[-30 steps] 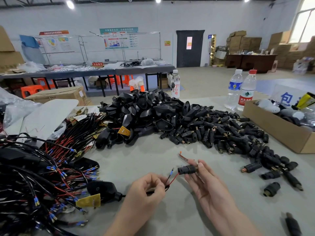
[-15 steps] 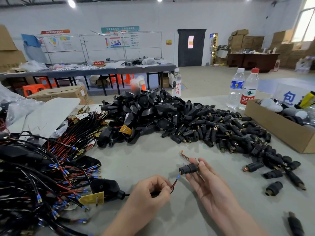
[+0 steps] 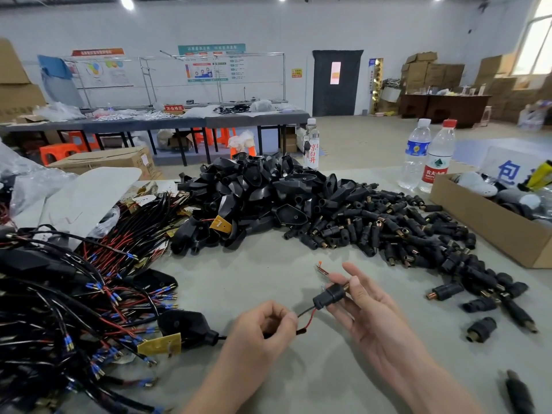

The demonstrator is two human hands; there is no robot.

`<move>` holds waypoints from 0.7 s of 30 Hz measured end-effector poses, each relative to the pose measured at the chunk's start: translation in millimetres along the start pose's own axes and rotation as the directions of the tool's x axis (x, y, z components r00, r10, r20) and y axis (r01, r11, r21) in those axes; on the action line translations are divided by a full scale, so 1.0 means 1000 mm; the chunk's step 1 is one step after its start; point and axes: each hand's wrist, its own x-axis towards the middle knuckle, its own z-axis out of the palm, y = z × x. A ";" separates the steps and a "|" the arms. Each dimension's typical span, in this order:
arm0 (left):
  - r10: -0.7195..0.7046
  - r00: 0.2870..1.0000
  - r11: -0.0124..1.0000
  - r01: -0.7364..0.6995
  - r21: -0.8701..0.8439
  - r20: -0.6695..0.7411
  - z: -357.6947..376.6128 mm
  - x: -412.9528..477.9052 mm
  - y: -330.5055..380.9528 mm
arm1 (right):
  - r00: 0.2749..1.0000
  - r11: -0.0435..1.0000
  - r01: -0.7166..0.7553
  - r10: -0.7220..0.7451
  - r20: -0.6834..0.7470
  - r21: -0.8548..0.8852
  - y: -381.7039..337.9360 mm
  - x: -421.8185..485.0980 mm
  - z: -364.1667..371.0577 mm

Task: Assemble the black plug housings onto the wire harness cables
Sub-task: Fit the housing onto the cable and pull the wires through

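Grey table (image 3: pixel 254 279) carried heaped housings (image 3: pixel 268 189) and cables (image 3: pixel 74 294). Left hand (image 3: pixel 263 327) fingers were clamped on the wires (image 3: pixel 307 316); right hand (image 3: pixel 376 318) fingers and thumb pinched the plug (image 3: pixel 330 295).

- A single wide-angle camera, worn on the head, faced forward and down over the grey table (image 3: pixel 268 273).
- The left hand (image 3: pixel 263 327) and right hand (image 3: pixel 373 321) were nearest, low in frame.

Three plastic bottles (image 3: pixel 416 153) far; one open cardboard box (image 3: pixel 490 230) right; plug housings (image 3: pixel 268 189), barrel connectors (image 3: pixel 388 225) and harness cables (image 3: pixel 74 294) uncountable.
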 end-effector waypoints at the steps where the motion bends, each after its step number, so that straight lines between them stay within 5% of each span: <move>1: 0.017 1.000 1.000 -0.017 0.026 -0.002 0.001 -0.001 -0.001 | 1.000 1.000 -0.003 0.003 0.011 0.001 0.001 -0.001 0.001; 21: 0.199 0.979 0.959 -0.188 0.212 -0.032 0.010 -0.006 -0.002 | 0.997 0.998 -0.062 0.062 0.036 0.000 0.010 -0.004 0.007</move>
